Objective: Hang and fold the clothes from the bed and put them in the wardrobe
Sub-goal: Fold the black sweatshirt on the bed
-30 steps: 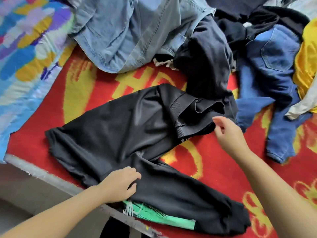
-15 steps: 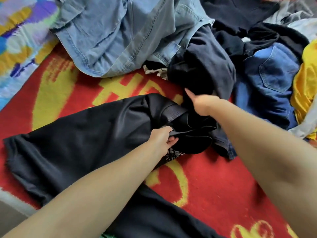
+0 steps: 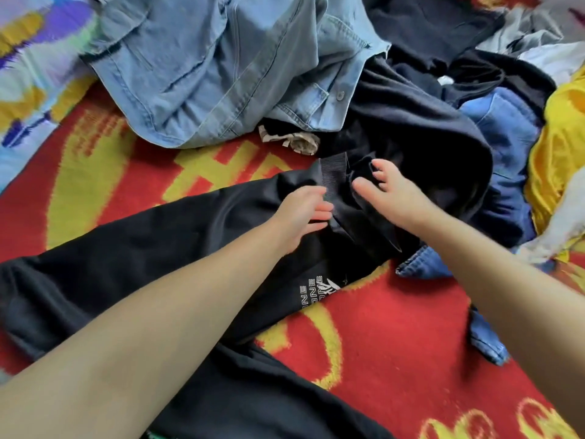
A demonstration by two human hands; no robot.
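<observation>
Trousers (image 3: 164, 248) run off the left edge; left hand (image 3: 300, 213) and right hand (image 3: 392, 198) pinch their waistband (image 3: 334, 175), fingertips partly buried.

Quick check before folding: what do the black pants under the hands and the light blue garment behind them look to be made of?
Black pants: likely a smooth synthetic or jersey knit, going by the slight sheen, with a ribbed elastic waistband. Light blue garment: denim with a faded wash; visible seams, stitching and a metal button.

Head cam, looking down, close
</observation>
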